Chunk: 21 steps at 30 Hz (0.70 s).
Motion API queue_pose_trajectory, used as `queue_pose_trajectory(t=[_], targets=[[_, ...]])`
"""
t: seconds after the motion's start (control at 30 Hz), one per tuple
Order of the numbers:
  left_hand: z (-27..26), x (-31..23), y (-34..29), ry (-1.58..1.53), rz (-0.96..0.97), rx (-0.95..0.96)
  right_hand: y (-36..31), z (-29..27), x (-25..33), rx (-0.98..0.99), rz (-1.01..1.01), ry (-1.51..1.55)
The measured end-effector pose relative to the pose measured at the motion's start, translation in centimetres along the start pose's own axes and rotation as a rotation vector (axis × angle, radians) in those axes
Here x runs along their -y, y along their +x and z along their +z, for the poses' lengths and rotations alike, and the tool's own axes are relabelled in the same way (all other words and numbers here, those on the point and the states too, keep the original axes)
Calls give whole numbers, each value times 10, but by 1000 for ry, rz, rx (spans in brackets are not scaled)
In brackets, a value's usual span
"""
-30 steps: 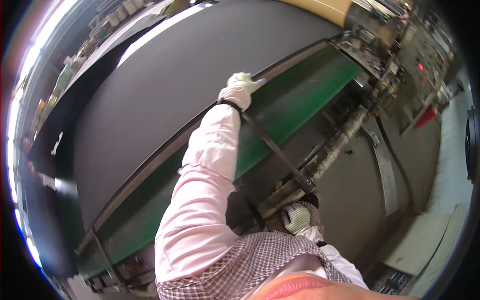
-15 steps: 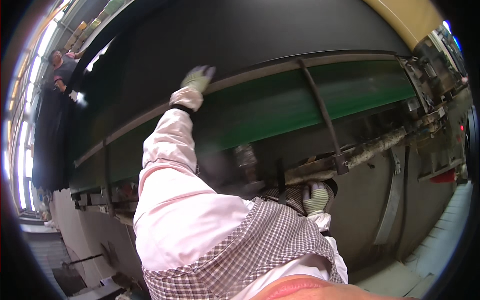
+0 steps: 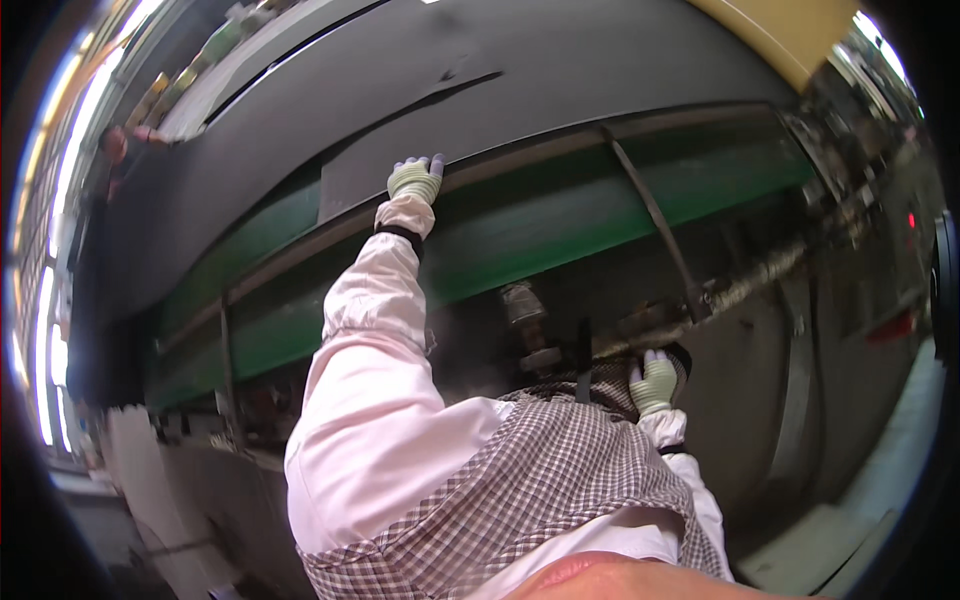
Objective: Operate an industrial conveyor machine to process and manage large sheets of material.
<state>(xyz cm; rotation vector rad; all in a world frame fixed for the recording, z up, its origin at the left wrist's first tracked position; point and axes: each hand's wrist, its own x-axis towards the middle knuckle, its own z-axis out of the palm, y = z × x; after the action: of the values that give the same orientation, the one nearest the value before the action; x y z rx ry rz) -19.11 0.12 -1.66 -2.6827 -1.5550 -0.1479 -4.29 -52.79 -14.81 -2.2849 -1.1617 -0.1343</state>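
Pink sleeves, checked apron, pale gloves

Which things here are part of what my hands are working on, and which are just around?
In hand:
- left hand, gloved, on the edge of the black sheet
- right hand, gloved, by the metal roller
- green machine frame under the sheet

Just around:
- diagonal metal brace
- another person far off at the left
- yellow panel

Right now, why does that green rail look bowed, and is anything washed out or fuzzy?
Head view: the fisheye lens bows the green rail; window glare burns out the left rim; the gloved left hand and right hand read fairly sharp; corners fall black.
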Motion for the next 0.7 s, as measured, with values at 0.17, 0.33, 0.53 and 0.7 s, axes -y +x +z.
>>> queue_pose_trajectory(t=[0.17, 0.33, 0.53, 0.7], targets=[[12, -36, -6, -241, 283, -122, 0, 7, 4, -55, -45, -4], [19, -45, -8, -331, 444, -289, -9, 5, -3, 27, 31, -67], [11, 66, -14, -178, 232, -544, -1, 3, 0, 55, -8, -62], [14, 158, -6, -48, -292, 30, 1, 3, 2, 22, -5, -16]])
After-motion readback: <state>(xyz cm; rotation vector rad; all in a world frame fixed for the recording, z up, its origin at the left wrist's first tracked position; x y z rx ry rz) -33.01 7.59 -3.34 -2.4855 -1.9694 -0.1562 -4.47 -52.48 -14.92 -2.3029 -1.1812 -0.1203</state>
